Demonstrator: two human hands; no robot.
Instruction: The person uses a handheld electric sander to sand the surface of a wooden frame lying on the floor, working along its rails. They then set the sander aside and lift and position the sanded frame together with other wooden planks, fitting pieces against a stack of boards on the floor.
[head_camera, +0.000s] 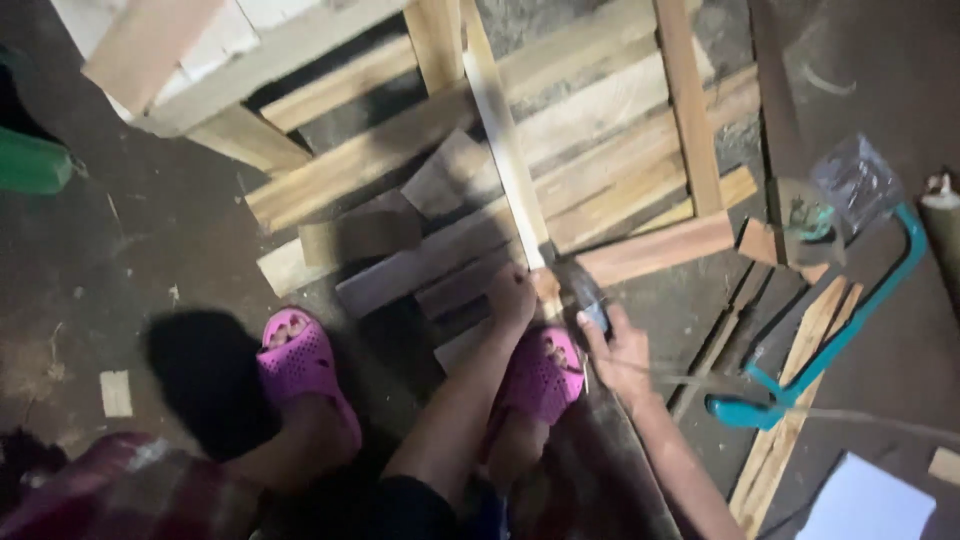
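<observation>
A long pale wooden strip (505, 150) runs from the top of the view down to my hands. My left hand (512, 297) grips its near end, just above my pink slipper (545, 372). Close beside it on the right, my right hand (615, 350) holds a dark tool (583, 292) whose head rests against the strip's end. I cannot tell what kind of tool it is. The strip lies across a stack of wooden planks (610, 170).
A teal hacksaw (830, 340) lies on the floor at right, beside thin wood strips (795, 400) and a clear plastic bag (855, 185). My other pink slipper (300, 365) is at left. A wooden frame (260, 70) stands at the upper left. White paper (865, 500) lies at the bottom right.
</observation>
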